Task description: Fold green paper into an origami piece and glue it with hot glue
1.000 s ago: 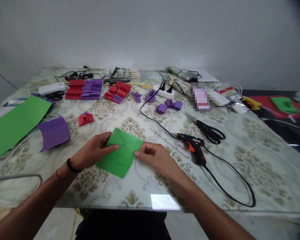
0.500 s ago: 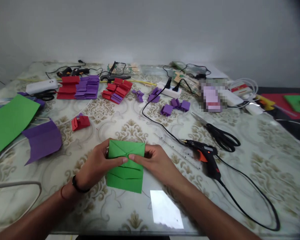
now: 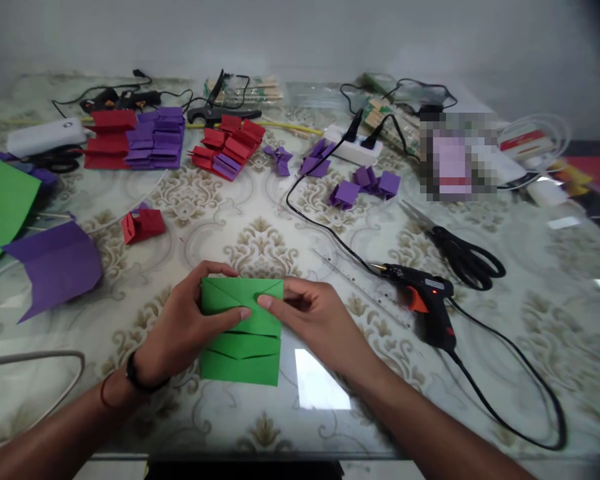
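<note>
In the head view, the folded green paper (image 3: 241,345) is just above the near part of the patterned table (image 3: 240,427), held between the person's two hands. The left hand (image 3: 183,320) pinches it at its left side, thumb laid flat across the front and the other fingers mostly hidden behind, one showing above the top edge. The right hand (image 3: 317,313) pinches the upper right side, thumb pressed on the front and fingers curled behind the edge. Creases fan from the paper's top corners, and two slit-like folds cross its lower half. Right of the hands, a clear ruler (image 3: 363,288) lies slantwise, then a black glue gun (image 3: 439,323) with an orange trigger and a lit red light, and black-handled scissors (image 3: 446,243) just beyond. To the left are a curved purple sheet (image 3: 63,267), a small red folded piece (image 3: 147,227) and, at the picture's edge, a flat green sheet (image 3: 3,203). Farther back, purple folded pieces (image 3: 346,193) lie near a white power strip (image 3: 353,148).
</note>
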A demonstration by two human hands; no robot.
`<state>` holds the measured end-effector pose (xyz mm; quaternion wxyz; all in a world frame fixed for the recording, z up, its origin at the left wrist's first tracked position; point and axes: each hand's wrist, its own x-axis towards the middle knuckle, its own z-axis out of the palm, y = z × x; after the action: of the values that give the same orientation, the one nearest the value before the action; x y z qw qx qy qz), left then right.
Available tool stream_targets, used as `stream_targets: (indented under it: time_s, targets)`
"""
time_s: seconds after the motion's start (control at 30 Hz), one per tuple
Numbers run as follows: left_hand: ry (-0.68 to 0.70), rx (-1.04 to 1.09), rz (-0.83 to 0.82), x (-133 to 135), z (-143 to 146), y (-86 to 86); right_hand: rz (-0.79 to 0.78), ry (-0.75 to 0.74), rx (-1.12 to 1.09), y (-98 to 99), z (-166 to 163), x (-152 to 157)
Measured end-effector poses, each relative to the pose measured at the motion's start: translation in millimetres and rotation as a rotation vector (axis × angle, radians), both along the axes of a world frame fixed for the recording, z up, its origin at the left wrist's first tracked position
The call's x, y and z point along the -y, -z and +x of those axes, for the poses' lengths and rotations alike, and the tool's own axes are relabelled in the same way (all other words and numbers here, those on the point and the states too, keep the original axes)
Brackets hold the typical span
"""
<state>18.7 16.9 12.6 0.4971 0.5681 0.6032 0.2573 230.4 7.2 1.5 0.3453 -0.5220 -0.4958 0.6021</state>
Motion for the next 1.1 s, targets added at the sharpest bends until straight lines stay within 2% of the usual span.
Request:
stream_targets:
  time_s: [0.13, 0.4, 0.63, 0.83, 0.97, 1.1]
  targets:
    - [-0.012, -0.013, 0.02, 1, 2, -3.4, 0.0, 0.034, 0.045, 0.8, 2, -1]
    - [-0.044, 0.037, -0.02, -1, 5, -4.3, 0.042, 0.05, -0.003, -4.2, 4, -6]
    - [-0.033, -0.011, 0.062, -2, 1, 0.7, 0.031, 0.044, -0.015, -3.6, 9, -7]
    - [0.02, 0.055, -0.034, -1, 0, 5.6, 0.071, 0.103, -0.038, -2.8, 10, -9]
    - [0.009, 0.056, -0.029, 0, -2, 6.6, 0.028, 0.07, -0.097, -2.5, 8, -8]
    - [0.007, 0.068, 0.0, 1, -3, 6.6, 0.02, -0.009, -0.009, -0.4, 7, -5]
